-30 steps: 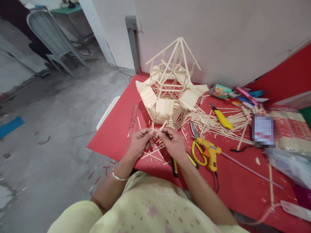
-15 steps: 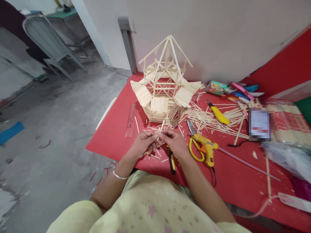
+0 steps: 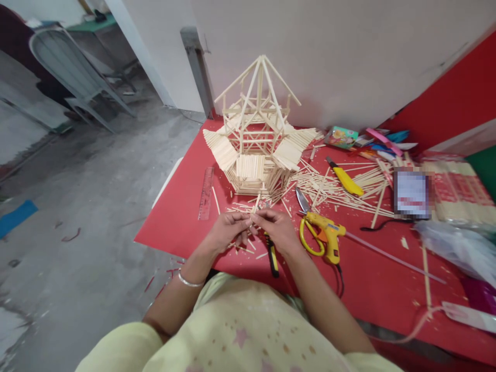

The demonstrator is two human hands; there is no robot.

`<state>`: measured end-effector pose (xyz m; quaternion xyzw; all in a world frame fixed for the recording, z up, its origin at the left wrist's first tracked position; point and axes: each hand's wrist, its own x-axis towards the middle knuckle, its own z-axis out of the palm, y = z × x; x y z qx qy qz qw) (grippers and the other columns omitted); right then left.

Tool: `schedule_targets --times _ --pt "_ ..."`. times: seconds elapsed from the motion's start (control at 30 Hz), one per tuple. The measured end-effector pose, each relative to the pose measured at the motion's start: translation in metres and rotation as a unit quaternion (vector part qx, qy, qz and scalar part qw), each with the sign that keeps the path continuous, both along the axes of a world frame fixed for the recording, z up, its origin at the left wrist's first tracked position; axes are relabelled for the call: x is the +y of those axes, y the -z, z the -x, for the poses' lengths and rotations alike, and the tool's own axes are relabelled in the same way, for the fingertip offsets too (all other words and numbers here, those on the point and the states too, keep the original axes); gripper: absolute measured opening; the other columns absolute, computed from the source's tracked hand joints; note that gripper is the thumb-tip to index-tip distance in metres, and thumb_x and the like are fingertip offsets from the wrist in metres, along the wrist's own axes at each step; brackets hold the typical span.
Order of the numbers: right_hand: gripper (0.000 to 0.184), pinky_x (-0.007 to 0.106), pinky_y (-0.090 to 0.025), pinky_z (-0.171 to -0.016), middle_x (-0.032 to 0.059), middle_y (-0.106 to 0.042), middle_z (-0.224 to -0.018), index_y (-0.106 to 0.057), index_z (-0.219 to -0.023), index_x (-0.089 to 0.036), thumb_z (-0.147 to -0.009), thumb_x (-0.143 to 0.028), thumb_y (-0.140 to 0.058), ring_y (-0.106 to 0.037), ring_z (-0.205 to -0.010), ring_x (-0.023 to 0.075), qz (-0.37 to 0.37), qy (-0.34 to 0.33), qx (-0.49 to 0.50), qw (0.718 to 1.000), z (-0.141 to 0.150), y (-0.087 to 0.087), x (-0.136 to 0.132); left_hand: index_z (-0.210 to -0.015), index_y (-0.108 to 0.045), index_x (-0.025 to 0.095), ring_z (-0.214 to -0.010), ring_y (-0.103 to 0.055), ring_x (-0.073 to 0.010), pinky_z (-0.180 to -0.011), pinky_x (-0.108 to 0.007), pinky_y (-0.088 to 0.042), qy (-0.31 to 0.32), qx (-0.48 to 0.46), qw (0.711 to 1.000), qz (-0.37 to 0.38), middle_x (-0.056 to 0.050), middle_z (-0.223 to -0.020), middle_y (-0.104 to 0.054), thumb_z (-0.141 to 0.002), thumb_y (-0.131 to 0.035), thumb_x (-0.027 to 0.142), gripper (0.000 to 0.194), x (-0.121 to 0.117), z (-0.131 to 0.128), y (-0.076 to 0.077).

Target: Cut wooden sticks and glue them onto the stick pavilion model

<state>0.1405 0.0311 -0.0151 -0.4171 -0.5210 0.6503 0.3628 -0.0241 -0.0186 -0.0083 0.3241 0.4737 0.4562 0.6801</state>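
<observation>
My left hand and my right hand meet over the table's near part, fingertips pinched together around a small pale wooden stick; much of it is covered by the fingers. Just beyond them stands a pavilion-like model built of thin wooden sticks, with slatted panels and an open, pointed roof frame. A black-and-yellow cutter lies beside my right wrist. To its right are yellow-handled scissors and a yellow glue gun with a long glue stick in it.
The red table carries a clear ruler, loose sticks, a yellow utility knife, a phone-like device, packed sticks and a plastic bag. A wall rises behind. A chair stands far left.
The view has shifted slightly, so the model and tools sit a little further left. Both hands keep their pinch, with only slight finger movement.
</observation>
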Motion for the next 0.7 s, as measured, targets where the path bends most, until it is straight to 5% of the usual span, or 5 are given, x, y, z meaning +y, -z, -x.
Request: schedule_targets --times 0.33,0.5,0.7 --pt "0.032 0.025 -0.045 -0.062 -0.0014 -0.066 -0.068 -0.075 -0.085 -0.020 -0.077 -0.051 -0.074 -0.055 -0.062 0.0125 -0.011 0.003 -0.006 1.000 0.004 -0.006 -0.002 -0.083 -0.070 0.010 -0.038 -0.056 -0.0074 -0.032 -0.016 -0.039 -0.004 0.033 0.999 0.007 -0.007 -0.073 -0.073 -0.077 -0.078 0.043 0.034 -0.002 -0.005 -0.002" --pt "0.034 0.027 -0.047 -0.072 -0.0002 -0.070 -0.080 -0.075 -0.089 -0.020 -0.082 -0.053 -0.069 -0.059 -0.074 0.0151 -0.044 0.068 -0.019 0.997 0.006 -0.008 0.001 -0.085 -0.069 0.013 -0.037 -0.057 -0.0086 -0.032 -0.017 -0.035 -0.062 0.094 0.993 -0.015 -0.007 -0.075 -0.075 -0.077 -0.076 0.046 0.035 0.000 -0.004 -0.011" --pt "0.030 0.026 -0.045 -0.063 0.0001 -0.070 -0.080 -0.072 -0.093 -0.021 -0.083 -0.049 -0.069 -0.057 -0.066 0.0132 -0.071 0.132 -0.020 0.989 0.010 -0.027 -0.004 -0.085 -0.067 0.013 -0.040 -0.058 -0.0099 -0.038 -0.021 -0.045 -0.123 0.192 0.972 -0.054 -0.004 -0.072 -0.073 -0.081 -0.071 0.044 0.032 0.003 0.009 -0.005"
